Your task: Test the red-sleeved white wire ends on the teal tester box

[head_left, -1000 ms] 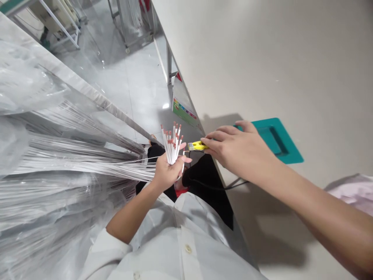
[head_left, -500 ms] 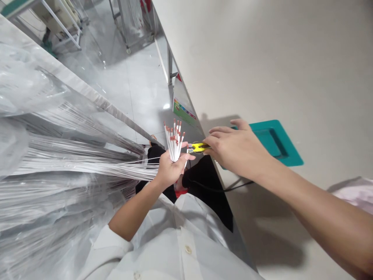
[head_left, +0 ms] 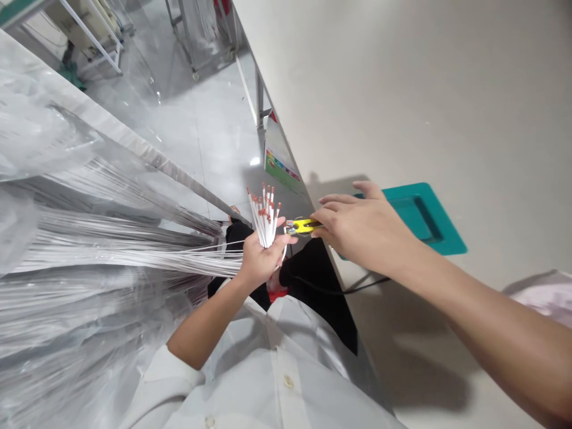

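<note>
My left hand (head_left: 261, 260) is closed round a bunch of thin white wires (head_left: 264, 215) whose red-tipped ends fan upward above the fist. The wires trail away to the left into long white strands under clear plastic (head_left: 89, 250). My right hand (head_left: 364, 229) reaches in from the right and pinches a small yellow tool (head_left: 304, 226), whose tip sits just right of the wire ends. A black cable (head_left: 335, 289) runs from below that hand over the table's edge.
A cream table (head_left: 402, 89) fills the right side, with a teal tray (head_left: 424, 217) on it behind my right hand. A coloured label sheet (head_left: 280, 164) hangs at the table's edge. Grey floor and metal frames (head_left: 192, 42) lie beyond.
My left hand has lifted the wire bunch slightly and the red ends sit higher. My right hand with the yellow tool has drawn a little nearer to the wires.
</note>
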A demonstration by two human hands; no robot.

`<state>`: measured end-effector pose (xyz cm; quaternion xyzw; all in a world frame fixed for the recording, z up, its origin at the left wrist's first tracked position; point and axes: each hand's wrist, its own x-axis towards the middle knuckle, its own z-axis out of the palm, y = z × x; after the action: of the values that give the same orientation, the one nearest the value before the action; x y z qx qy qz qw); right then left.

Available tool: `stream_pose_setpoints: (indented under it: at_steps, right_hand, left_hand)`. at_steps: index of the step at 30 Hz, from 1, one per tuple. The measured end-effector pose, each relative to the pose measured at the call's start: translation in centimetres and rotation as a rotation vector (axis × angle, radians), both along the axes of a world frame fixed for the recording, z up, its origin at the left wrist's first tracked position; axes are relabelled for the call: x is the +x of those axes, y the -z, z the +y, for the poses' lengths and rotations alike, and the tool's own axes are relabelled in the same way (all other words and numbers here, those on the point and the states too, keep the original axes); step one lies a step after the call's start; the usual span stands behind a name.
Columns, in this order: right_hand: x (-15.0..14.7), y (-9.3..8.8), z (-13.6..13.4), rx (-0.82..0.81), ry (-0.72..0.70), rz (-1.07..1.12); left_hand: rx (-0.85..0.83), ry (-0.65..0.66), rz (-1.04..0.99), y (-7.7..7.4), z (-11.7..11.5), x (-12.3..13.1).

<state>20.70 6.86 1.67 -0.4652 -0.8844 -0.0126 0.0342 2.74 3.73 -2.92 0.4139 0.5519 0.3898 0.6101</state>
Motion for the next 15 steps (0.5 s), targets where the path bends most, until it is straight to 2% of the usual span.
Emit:
stream_pose_setpoints:
  at_steps: [7,15]
  right_hand:
    - [-0.05,-0.17,0.03,-0.034,0.002,-0.009]
    - [-0.05,0.02,-0.09,0.0,0.0,-0.057]
  left_hand:
    - [0.014,0.035,0.025,0.26,0.05,-0.06]
    - [0.011,-0.02,0.031,0.23,-0.12,0.18]
